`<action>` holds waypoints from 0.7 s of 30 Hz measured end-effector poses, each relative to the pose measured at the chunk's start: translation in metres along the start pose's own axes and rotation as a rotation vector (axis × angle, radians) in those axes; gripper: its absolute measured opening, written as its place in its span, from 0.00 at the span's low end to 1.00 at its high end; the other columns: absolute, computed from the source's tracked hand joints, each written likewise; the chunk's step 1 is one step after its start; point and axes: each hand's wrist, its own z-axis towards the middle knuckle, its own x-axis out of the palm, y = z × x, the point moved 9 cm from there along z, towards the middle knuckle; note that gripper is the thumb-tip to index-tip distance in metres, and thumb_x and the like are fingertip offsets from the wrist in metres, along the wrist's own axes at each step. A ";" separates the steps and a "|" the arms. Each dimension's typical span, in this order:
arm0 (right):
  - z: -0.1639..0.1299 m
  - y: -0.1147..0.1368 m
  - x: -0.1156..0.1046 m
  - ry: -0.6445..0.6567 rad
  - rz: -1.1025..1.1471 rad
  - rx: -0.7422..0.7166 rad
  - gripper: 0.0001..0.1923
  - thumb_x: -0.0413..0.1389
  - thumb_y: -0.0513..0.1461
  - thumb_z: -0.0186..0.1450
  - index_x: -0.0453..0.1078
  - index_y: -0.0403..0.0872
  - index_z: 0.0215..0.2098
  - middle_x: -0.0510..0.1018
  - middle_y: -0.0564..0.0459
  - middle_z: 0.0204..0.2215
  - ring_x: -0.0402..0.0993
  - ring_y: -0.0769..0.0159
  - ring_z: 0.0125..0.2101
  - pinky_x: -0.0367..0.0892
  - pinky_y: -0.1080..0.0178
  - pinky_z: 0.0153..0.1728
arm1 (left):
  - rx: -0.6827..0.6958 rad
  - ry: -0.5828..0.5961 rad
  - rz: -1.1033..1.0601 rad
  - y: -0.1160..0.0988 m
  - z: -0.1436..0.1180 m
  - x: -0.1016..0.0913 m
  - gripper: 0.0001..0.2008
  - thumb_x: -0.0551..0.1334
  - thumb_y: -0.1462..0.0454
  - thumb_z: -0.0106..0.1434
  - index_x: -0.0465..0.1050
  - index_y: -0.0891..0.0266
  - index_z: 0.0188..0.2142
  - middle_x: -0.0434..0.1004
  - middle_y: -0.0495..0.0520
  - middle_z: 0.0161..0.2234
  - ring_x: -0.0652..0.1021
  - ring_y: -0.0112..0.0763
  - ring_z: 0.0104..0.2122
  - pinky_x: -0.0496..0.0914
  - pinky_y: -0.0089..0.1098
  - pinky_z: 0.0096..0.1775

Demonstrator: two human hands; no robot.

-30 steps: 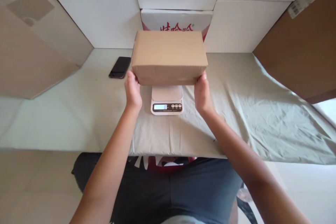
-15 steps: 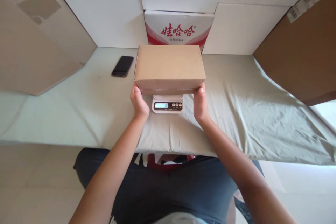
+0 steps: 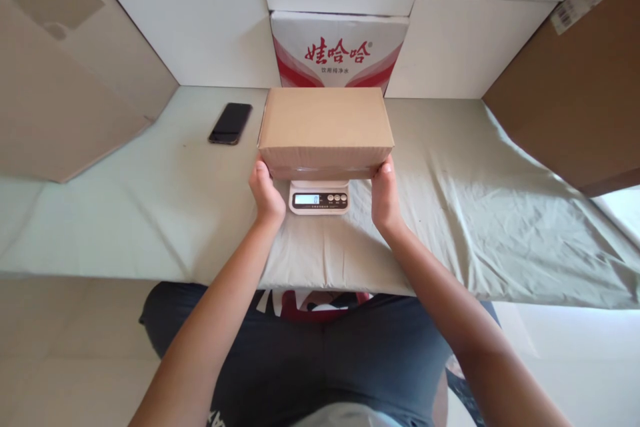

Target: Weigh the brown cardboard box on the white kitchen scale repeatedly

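Holding the box [image 3: 326, 119] with left hand [image 3: 269, 195] and right hand [image 3: 385, 197] clamped on opposite ends, long axis running hand to hand. Scale [image 3: 320, 207] peeks out between them, about equally near each; we can't tell if the box touches it.

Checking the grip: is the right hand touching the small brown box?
Touching: in the head view, the right hand has its thumb against the small box, near a corner.

Over the cloth-covered surface [image 3: 500, 213], passage is open along the front edge outside both forearms [image 3: 216, 317], while farther back a phone [image 3: 231, 123], a carton [image 3: 325, 119] and back-edge white boxes [image 3: 195, 33] obstruct movement.
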 end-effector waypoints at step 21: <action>0.000 -0.007 -0.001 -0.014 0.068 0.033 0.30 0.43 0.60 0.73 0.65 0.63 0.67 0.67 0.58 0.71 0.55 0.53 0.75 0.51 0.43 0.78 | -0.015 0.002 0.049 0.003 0.000 -0.002 0.35 0.52 0.36 0.69 0.80 0.60 0.54 0.83 0.61 0.54 0.79 0.44 0.60 0.71 0.39 0.62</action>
